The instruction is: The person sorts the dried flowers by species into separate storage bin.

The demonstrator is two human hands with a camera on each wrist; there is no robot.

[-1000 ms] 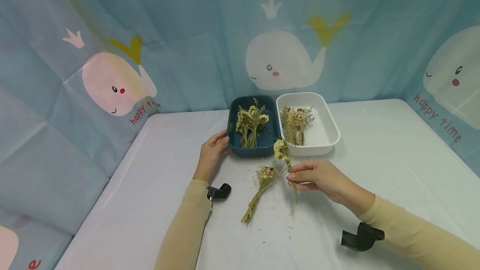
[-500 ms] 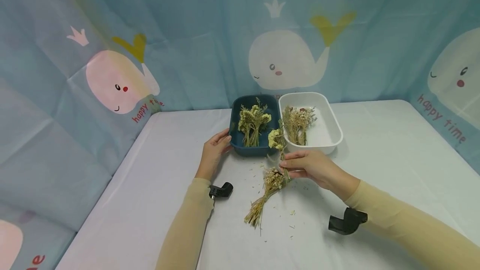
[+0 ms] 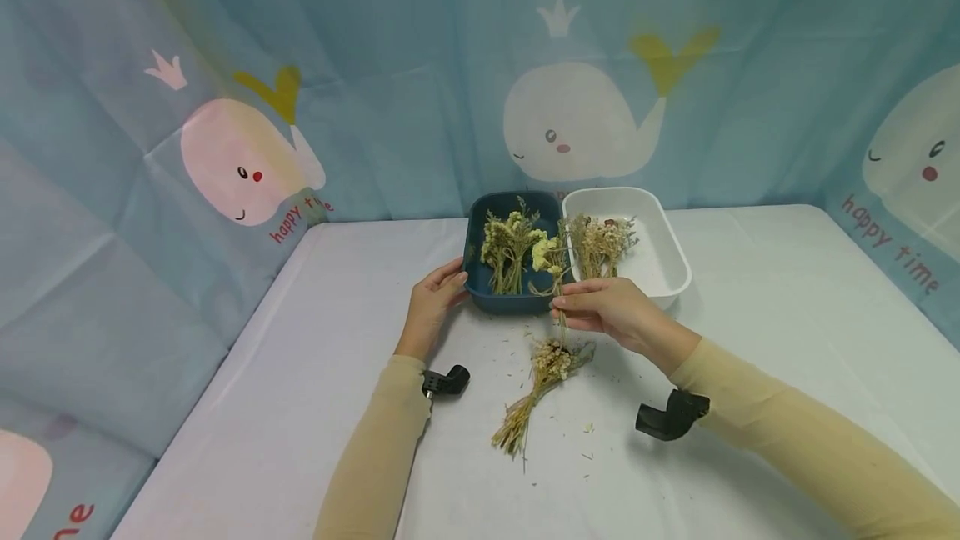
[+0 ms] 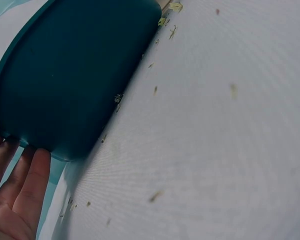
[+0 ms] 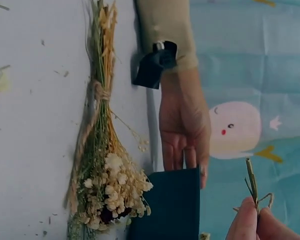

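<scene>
My right hand (image 3: 626, 315) pinches a small bunch of yellow dried flowers (image 3: 548, 255) by its stems, heads up, over the right front rim of the dark blue tray (image 3: 504, 305). In the right wrist view its stem ends (image 5: 251, 175) stick out past the thumb and finger. My left hand (image 3: 435, 307) touches the blue tray's left side with nearly straight fingers (image 4: 34, 182). Several yellow dried-flower bunches (image 3: 510, 244) stand inside that tray. On the table in front lies a twine-tied dried bouquet (image 3: 534, 398) with cream heads.
A white tray (image 3: 663, 261) stands against the blue one's right side, with dried flower bunches (image 3: 600, 244) in its left part. Bits of stem and petal (image 3: 588, 427) are scattered over the white table (image 3: 750, 315). A whale-print curtain (image 3: 405, 140) hangs behind.
My right hand has carried the yellow bunch leftward and away from me, from in front of the white tray to the blue tray's rim. The left hand stays at the blue tray.
</scene>
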